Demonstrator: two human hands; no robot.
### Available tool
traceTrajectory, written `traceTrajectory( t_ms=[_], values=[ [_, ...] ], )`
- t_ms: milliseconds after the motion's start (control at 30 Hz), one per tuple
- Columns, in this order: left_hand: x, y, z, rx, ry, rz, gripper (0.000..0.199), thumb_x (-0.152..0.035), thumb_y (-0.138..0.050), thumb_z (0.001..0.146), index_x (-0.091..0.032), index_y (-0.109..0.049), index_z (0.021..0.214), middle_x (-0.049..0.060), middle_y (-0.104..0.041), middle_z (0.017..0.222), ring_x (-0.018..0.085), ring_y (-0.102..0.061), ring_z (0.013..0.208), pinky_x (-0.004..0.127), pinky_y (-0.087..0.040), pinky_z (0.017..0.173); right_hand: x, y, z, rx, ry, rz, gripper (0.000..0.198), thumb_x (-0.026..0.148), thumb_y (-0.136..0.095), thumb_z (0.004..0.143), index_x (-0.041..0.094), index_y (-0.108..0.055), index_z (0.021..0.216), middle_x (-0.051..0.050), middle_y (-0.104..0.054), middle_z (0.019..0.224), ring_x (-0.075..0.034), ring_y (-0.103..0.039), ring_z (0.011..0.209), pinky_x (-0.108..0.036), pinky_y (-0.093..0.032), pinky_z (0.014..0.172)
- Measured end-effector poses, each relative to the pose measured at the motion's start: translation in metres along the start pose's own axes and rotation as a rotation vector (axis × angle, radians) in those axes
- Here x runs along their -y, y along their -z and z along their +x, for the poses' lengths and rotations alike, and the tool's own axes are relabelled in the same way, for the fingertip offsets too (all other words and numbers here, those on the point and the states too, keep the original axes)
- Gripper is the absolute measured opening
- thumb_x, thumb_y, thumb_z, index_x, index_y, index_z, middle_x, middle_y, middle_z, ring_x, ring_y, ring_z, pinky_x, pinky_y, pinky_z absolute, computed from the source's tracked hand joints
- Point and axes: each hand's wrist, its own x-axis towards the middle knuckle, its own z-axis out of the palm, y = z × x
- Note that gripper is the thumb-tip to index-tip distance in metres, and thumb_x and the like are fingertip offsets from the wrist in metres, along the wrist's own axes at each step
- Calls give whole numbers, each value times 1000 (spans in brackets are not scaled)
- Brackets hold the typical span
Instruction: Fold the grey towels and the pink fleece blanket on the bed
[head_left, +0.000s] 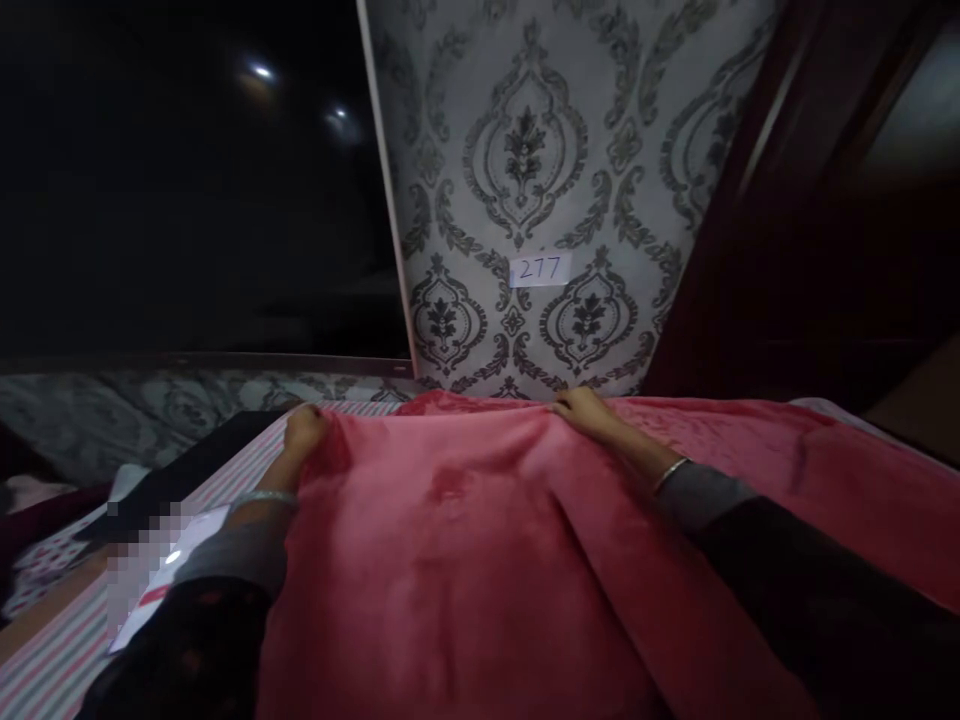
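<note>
A large red plush blanket (pixel 450 540) hangs between my two hands and spreads toward me and off to the right. My left hand (pixel 306 430) is closed around its upper left edge. Along the same edge, my right hand (pixel 589 412) pinches the fabric right of the middle, and a fold runs down below it. More of the red cloth lies behind and to the right of my right arm. The fingertips of both hands are partly hidden in the fabric.
A striped sheet (pixel 60 640) shows at the left, with a white card or phone-like object on it and another person's forearm (pixel 52 600) beside it. Behind stand a dark television (pixel 202 200), a patterned wall (pixel 525 330) with a paper label (pixel 540 269) reading 277, and dark wood at right.
</note>
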Motion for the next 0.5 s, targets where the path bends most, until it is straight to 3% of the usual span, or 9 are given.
traceTrajectory(
  t_ms=[100,167,233,333,400,500],
  values=[
    [-4,-36,-13,45,-51,86,13,-17,-64,59,-21,-53,62,9,-60,62,33,-64,85,43,-49,79,-2,-8,-1,-1,-2,13,23,28,-55,97,19,-76,93,-6,-75,93,-18,-66,87,-23,-40,66],
    [-23,-64,-27,120,-150,91,16,-15,-63,61,-19,-63,76,12,-70,84,34,-63,100,44,-47,91,0,-7,-5,-1,11,22,23,30,-55,97,19,-76,93,-6,-75,94,-19,-66,87,-23,-40,66],
    [-55,-94,-45,252,-308,53,29,-16,-62,66,-22,-70,93,11,-73,106,31,-62,111,42,-45,102,5,-2,-12,-2,35,34,24,31,-55,98,19,-75,93,-7,-75,95,-20,-67,89,-24,-41,69],
    [-115,-138,-76,506,-653,-74,44,-27,-62,78,-21,-66,121,13,-65,133,32,-55,127,46,-38,112,20,7,-30,-19,71,56,24,32,-54,100,21,-74,99,-6,-75,102,-20,-67,94,-25,-44,77],
    [-152,-159,-96,606,-752,-115,47,-30,-65,78,-20,-65,125,14,-63,136,32,-55,128,45,-37,113,30,11,-48,-52,126,98,23,30,-52,100,22,-74,106,-5,-74,109,-21,-67,99,-26,-46,85],
    [-183,-173,-121,693,-771,-122,26,-29,-58,80,-20,-71,101,15,-73,111,32,-66,105,44,-48,98,34,8,-84,-122,225,205,27,24,-50,99,28,-69,118,2,-71,121,-20,-64,109,-28,-46,96]
  ],
)
